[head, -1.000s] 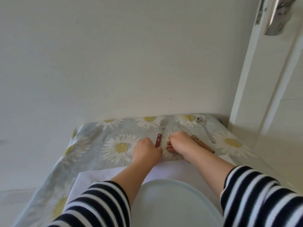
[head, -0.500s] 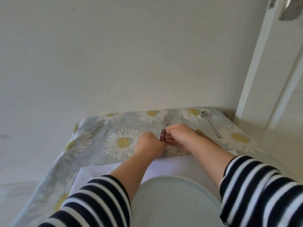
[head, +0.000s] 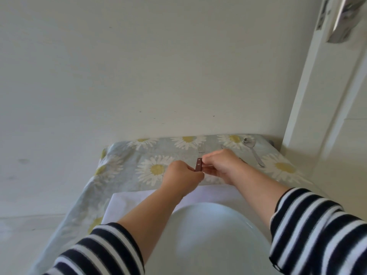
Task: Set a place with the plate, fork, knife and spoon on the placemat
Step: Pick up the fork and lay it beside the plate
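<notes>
The fork [head: 198, 166], with a red-brown handle and steel tines, lies far out on the daisy tablecloth. My left hand [head: 182, 176] pinches the near end of its handle. The fingertips of my right hand [head: 220, 165] close on the handle's upper part. My right hand hides most of the knife [head: 243, 160]; only a bit of its brown handle and its blade tip show. The spoon [head: 254, 152] lies apart at the far right. The white plate [head: 208, 235] sits close to me on the white placemat [head: 129, 203].
The daisy tablecloth [head: 119, 165] covers a small table that stands against a pale wall [head: 158, 66]. A white door frame [head: 317, 96] rises at the right, close to the table's far right corner. The cloth hangs over the left edge.
Both hands have drawn together at the fork's handle. My right hand has slid left off the knife and my left hand's fingers have closed on the handle's near end.
</notes>
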Demonstrator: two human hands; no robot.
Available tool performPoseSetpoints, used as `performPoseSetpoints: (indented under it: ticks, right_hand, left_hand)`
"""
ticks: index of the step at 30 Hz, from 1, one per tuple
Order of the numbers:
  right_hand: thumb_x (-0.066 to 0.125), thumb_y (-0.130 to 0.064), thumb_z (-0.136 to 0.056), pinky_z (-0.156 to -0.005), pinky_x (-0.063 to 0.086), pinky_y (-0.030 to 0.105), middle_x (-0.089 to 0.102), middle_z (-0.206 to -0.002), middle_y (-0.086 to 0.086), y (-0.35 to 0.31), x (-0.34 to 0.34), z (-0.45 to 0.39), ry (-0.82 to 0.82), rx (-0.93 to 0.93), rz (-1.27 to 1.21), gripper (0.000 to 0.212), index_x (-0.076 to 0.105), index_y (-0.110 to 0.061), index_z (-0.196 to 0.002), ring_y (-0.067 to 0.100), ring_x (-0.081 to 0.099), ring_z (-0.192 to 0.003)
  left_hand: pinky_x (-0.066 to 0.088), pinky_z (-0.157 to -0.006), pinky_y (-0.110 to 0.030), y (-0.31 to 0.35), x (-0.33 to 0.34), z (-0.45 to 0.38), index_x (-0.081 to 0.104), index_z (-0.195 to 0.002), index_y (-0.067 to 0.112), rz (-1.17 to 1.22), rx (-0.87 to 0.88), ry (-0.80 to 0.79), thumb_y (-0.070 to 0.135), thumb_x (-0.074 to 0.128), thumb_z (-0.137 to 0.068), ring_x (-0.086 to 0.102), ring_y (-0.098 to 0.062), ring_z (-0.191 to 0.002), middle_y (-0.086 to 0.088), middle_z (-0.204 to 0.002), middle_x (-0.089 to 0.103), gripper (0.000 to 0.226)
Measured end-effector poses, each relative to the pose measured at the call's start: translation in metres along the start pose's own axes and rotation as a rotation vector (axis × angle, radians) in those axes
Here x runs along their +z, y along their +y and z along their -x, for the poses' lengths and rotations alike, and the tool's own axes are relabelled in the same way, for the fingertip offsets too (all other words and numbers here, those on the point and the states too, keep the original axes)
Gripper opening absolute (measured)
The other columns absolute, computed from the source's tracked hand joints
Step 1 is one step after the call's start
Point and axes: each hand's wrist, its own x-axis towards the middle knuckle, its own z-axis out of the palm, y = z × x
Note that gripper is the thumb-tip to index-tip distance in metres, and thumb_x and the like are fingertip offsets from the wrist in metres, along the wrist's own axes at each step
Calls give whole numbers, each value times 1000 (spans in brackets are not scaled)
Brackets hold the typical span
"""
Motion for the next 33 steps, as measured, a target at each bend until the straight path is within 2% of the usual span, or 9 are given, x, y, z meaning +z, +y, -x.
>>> performPoseSetpoints:
  ticks: [6, 9, 11, 15, 20, 24, 28, 33]
  right_hand:
    - [59, 10, -85, -68, 56, 29, 61, -72, 14, -3, 6, 21, -46, -62, 64, 19, 66, 9, -103, 20, 60, -59]
    - [61, 10, -83, -54, 57, 20, 62, -71, 13, -5, 10, 35, -74, -86, 109, 10, 66, 2, -81, 18, 61, -56]
    - [62, 10, -82, -42, 54, 15, 62, -70, 12, -6, 12, 45, -91, -102, 116, 18, 61, -4, -71, 17, 61, -54]
    - [64, 11, -81, -38, 51, 15, 62, -67, 13, -6, 22, 66, -136, -128, 118, 19, 58, -4, -70, 12, 61, -42]
    - [67, 10, -79, -42, 54, 16, 64, -64, 11, -1, 41, 91, -196, -160, 202, 18, 59, -5, -71, 14, 62, -47]
    - [66, 9, -80, -44, 54, 16, 63, -64, 10, 6, 54, 109, -238, -185, 270, 21, 59, -6, -68, 15, 61, -50]
    - [65, 9, -80, -47, 53, 18, 62, -64, 11, 11, 64, 126, -272, -195, 309, 21, 58, -5, -66, 16, 61, -52]
    - [67, 2, -81, -42, 44, 17, 60, -63, 6, 19, 77, 147, -296, -214, 458, 23, 57, -11, -64, 11, 55, -49]
  left_hand:
    - [29, -43, -20, 0, -19, 34, 73, -74, 2, 31, 38, 16, 18, 65, -72, 34, -14, -38, 2, -44, 40, 18]
    - [28, -46, -22, -3, -27, 50, 69, -65, 8, 36, 45, 5, 18, 65, -71, 32, -15, -40, 3, -43, 36, 13]
    - [29, -48, -22, -7, -32, 62, 71, -66, 5, 40, 45, 6, 19, 66, -71, 32, -15, -41, 3, -43, 37, 16]
    - [32, -52, -23, -16, -45, 86, 73, -76, 0, 56, 41, 27, 20, 68, -72, 37, -14, -46, 2, -49, 42, 21]
    - [36, -42, -15, -34, -62, 114, 73, -72, 9, 37, 20, 92, 25, 70, -71, 43, -3, -37, 5, -55, 53, 17]
    - [35, -49, -23, -47, -72, 132, 72, -78, 2, 25, 25, 119, 27, 69, -72, 44, -13, -51, -3, -65, 55, 26]
    - [37, -50, -23, -59, -80, 148, 71, -78, 4, -2, 14, 158, 30, 71, -70, 47, -14, -55, -1, -66, 56, 28]
    - [40, -52, -24, -74, -88, 171, 71, -82, 2, -26, 2, 208, 30, 71, -70, 49, -16, -56, -1, -68, 57, 30]
